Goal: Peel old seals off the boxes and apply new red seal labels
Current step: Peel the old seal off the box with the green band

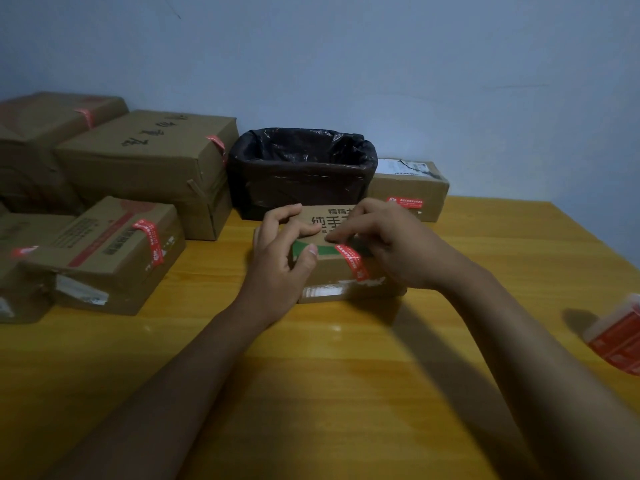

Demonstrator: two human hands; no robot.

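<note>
Nearest the camera, a broad stretch of bare wooden table lies open between two forearms. At the right edge of view a roll of red labels lies partly cut off by the frame.

Mid-table sits one small box, held by both hands. The left hand grips its left end, thumb on the front face and fingers curled over the top. The right hand has its fingers bent down at the upper end of a red seal that runs over the box's front top edge; whether they pinch it cannot be told.

Behind stands one bin lined with a black bag, with one sealed box just right of it, at the wall. Along the left are about five more boxes, crowded together, leaving the table's right half free.
</note>
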